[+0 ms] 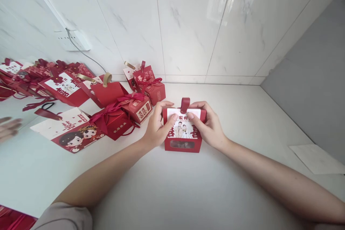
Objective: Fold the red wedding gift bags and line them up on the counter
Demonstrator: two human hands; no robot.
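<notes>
A red gift box [182, 145] stands upright on the white table in front of me. Its front bears a white panel with a drawn bride and groom, above a small clear window, and a dark red strap loop [185, 105] rises from its top. My left hand [161, 124] grips the box's left side, thumb on the white panel and fingers behind the upper edge. On the other side my right hand [208, 124] holds it the same way, its thumb near the strap. The backs of the fingers are partly hidden behind the box.
Several red gift boxes [115, 124] with ribbons stand to the left, and more [68, 88] line the wall. A flat paper sheet [316, 159] lies at the right. Another person's hand [9, 128] shows at the left edge. A cable [83, 52] hangs from a wall socket [72, 40].
</notes>
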